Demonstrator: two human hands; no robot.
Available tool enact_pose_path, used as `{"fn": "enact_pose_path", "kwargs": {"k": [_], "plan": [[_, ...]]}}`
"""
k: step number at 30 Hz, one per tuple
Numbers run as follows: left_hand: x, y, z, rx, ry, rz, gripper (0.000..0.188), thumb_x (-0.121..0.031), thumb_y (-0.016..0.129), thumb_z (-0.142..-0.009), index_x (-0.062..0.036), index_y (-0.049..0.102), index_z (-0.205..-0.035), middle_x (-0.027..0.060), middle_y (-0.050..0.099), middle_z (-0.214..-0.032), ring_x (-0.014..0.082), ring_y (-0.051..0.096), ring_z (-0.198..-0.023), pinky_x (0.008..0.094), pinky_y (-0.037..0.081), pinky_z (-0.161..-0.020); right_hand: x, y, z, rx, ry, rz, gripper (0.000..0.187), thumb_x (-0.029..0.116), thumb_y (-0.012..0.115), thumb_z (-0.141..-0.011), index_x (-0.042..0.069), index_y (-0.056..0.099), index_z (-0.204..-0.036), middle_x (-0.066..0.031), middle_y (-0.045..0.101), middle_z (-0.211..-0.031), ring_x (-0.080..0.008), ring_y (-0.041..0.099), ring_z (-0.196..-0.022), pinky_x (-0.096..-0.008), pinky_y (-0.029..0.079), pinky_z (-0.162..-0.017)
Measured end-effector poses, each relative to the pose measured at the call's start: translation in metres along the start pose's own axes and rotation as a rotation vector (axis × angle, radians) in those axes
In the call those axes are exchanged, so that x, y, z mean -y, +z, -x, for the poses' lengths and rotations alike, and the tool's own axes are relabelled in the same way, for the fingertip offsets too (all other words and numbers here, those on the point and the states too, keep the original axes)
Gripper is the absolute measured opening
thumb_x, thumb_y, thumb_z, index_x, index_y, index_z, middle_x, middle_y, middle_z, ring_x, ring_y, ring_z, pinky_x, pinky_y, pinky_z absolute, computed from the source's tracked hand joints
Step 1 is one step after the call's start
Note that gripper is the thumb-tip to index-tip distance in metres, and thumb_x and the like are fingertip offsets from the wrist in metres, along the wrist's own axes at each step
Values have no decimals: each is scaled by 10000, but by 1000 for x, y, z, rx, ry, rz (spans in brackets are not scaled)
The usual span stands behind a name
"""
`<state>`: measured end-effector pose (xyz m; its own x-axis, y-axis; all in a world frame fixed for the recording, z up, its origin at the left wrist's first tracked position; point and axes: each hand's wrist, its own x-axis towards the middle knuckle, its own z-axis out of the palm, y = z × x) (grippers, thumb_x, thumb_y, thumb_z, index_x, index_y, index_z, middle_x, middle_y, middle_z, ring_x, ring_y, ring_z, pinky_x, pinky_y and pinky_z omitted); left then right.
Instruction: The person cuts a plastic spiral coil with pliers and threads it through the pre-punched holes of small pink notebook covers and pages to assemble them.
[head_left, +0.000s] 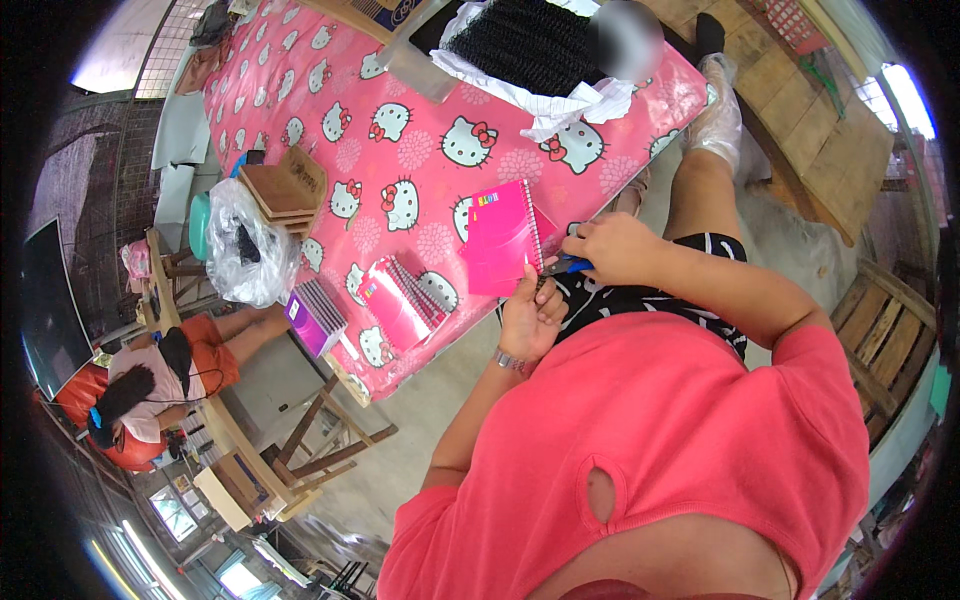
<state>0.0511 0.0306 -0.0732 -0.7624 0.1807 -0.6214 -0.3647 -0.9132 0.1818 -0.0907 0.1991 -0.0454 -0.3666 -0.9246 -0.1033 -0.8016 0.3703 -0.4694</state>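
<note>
A pink spiral notebook [495, 240] lies at the table's near edge, its wire binding along the right side. At its lower right corner my left hand [532, 315] is closed, the thumb pressed on the cover. My right hand [615, 247] is closed around a blue-handled tool that looks like pliers [572, 265]; its dark metal end meets the bottom of the binding. The exact spot between the jaws is too small to make out. Left of the notebook, a fanned stack of pink spiral notebooks [400, 305] lies beside a stack of purple ones [316, 318].
The table [345, 150] has a pink patterned cover. On it are a clear plastic bag [250, 250], brown boards [285, 190] and a black crinkled bundle [520, 45] on white paper. A wooden bench [800, 120] stands right. Another person [165, 375] is at far left.
</note>
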Motion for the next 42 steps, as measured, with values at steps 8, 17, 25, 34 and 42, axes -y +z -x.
{"fn": "enact_pose_path", "kwargs": {"k": [8, 17, 25, 34, 42], "plan": [[-1, 12, 5, -11, -9, 54, 423, -405, 404, -1031, -82, 547, -1264, -28, 331, -608, 91, 245, -458, 241, 261, -472, -4, 9, 8, -276, -95, -45, 402, 255, 741, -724, 108, 585, -1064, -85, 597, -940, -292, 644, -906, -433, 514, -709], [-3, 7, 2, 105, -36, 109, 422, -391, 381, -1039, -83, 527, -1288, -22, 346, -625, 89, 261, -467, 229, 268, -478, -18, -2, -10, 802, 456, -1288, 299, 279, 647, -911, -9, 622, -985, -125, 658, -761, -196, 650, -635, -323, 543, -573], [-4, 3, 1, 75, -17, 144, 418, -405, 416, -1022, -109, 518, -1300, -28, 349, -632, 80, 270, -466, 226, 270, -474, 4, 31, 5, 29, 159, -515, 292, 159, 607, -824, 26, 606, -1084, -245, 653, -864, -442, 627, -808, -507, 503, -741], [-1, 1, -2, 58, -19, 159, 422, -445, 407, -1017, -142, 514, -1290, -38, 359, -635, 76, 288, -470, 236, 285, -476, 8, 41, 1, 486, 584, -1249, 375, 333, 661, -873, 23, 598, -1074, -205, 647, -805, -383, 641, -762, -437, 518, -747], [-97, -4, 67, 154, -194, 295, 269, -255, 539, -978, -113, 566, -1205, -53, 494, -765, 89, 508, -690, 215, 397, -557, -6, 9, 16, 40, 282, -627, 422, 339, 717, -804, 20, 589, -1048, -221, 627, -923, -390, 620, -853, -439, 478, -764]]}}
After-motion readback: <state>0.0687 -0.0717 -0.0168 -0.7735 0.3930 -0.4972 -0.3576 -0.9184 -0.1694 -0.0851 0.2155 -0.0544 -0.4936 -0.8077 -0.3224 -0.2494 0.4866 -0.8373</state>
